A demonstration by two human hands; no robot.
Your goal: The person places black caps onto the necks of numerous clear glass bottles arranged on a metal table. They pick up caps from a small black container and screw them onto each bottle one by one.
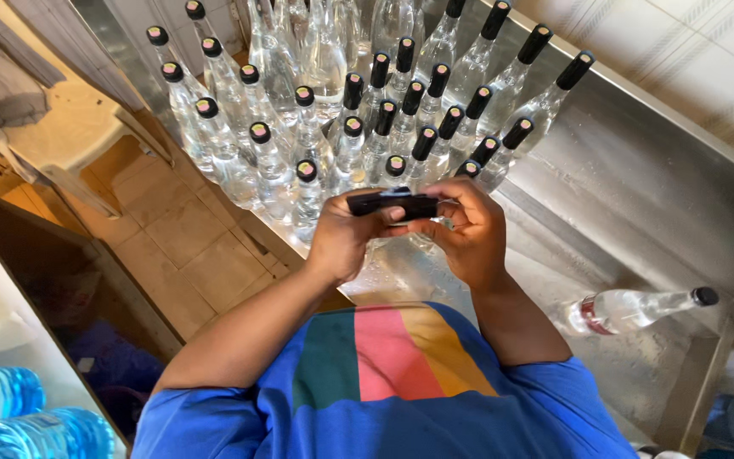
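Both hands meet over the near edge of a steel table [639, 195]: the left hand [343, 238] and the right hand [469, 234] each grip one end of a flat black sleeve [392, 204], fingers curled around it, just above a bottle mostly hidden beneath them. Roughly thirty clear glass bottles [316, 127] stand crowded upright on the table; those to the left wear short black caps with pale tops, those to the right long black sleeves over their necks. One more bottle [630, 310], red-labelled, lies on its side alone, well apart to the right. The tabletop is dull brushed metal. Below left shows a tan tiled floor [189, 238] and blue plastic bottles [10, 416].
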